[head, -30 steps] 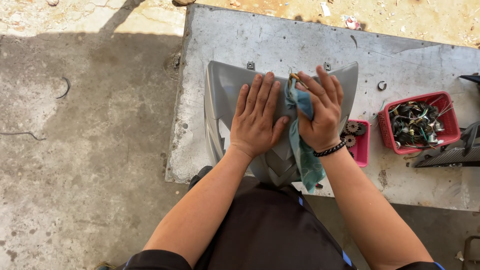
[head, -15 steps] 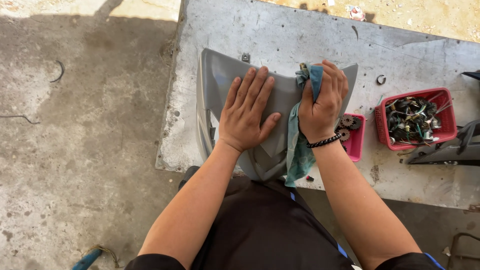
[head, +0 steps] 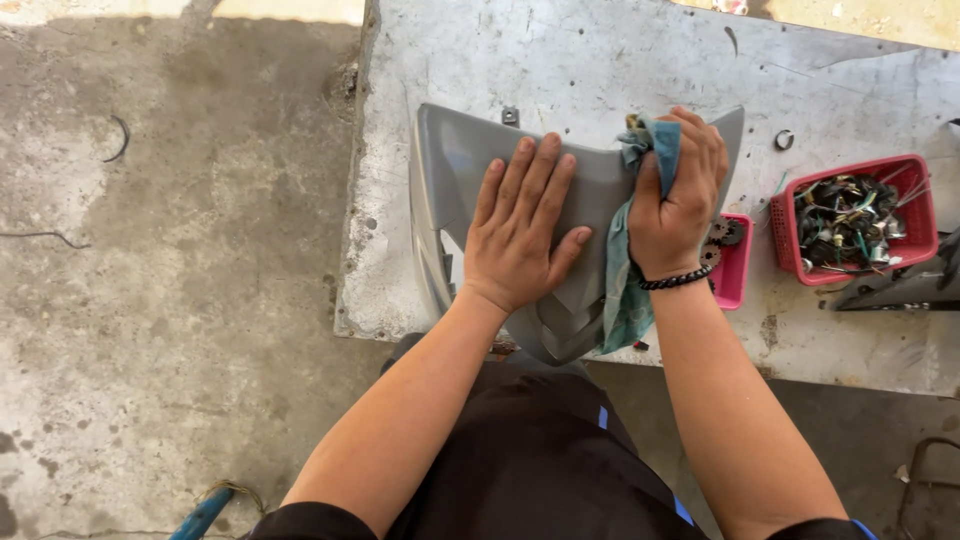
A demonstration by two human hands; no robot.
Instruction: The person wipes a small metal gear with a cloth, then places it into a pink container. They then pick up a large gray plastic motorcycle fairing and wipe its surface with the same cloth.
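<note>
A grey plastic body panel [head: 455,170], wide at the far end and narrowing towards me, lies on a worn metal table [head: 560,60]. My left hand [head: 520,225] rests flat on its middle with the fingers spread. My right hand [head: 680,190] grips a crumpled teal cloth [head: 630,280] and presses it on the panel's right side; the cloth's tail hangs down past the panel's near edge. A dark bead bracelet sits on my right wrist.
A red basket [head: 905,240] full of small metal parts and wires stands on the table at the right. A small pink tray [head: 735,275] with gears sits just right of my right wrist. A metal ring [head: 784,140] lies beyond it. Stained concrete floor [head: 170,280] fills the left.
My right hand with the cloth has slid further up and to the right on the panel. My left hand stays flat on the panel's middle.
</note>
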